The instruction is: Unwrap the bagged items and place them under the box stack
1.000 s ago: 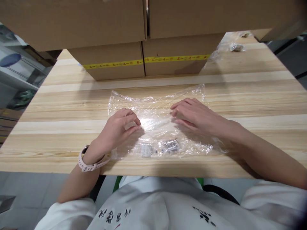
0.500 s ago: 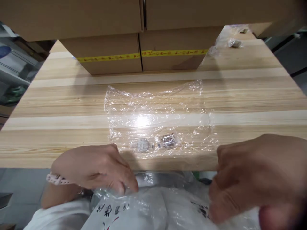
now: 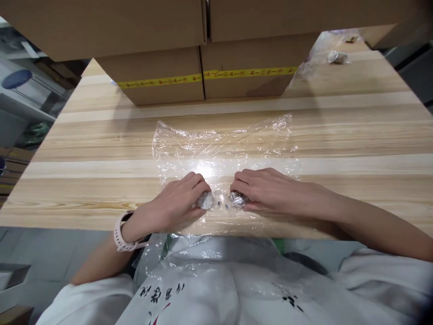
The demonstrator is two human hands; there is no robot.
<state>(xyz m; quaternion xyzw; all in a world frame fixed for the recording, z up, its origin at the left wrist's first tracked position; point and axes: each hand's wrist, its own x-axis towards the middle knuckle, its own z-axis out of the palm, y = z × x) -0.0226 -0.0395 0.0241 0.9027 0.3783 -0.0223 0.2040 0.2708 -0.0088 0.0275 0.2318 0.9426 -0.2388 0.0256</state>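
A clear plastic bag (image 3: 223,144) lies flat on the wooden table (image 3: 338,131), its near end hanging over the front edge onto my lap. Inside it, near the table's edge, are small metal parts. My left hand (image 3: 176,203), with a pale wristband, pinches a round silvery part (image 3: 205,201) through the plastic. My right hand (image 3: 270,192) pinches a second shiny part (image 3: 237,198) the same way. A tiny piece lies between the two parts.
Stacked cardboard boxes (image 3: 203,81) with yellow tape stand across the back of the table. Another crumpled plastic bag with a small part (image 3: 333,56) lies at the far right. Shelving shows at the left, beyond the table.
Both hands dropped below the table edge to the bag's hanging end half a second ago. Now they are back on the table, each closed on a small part through the plastic.
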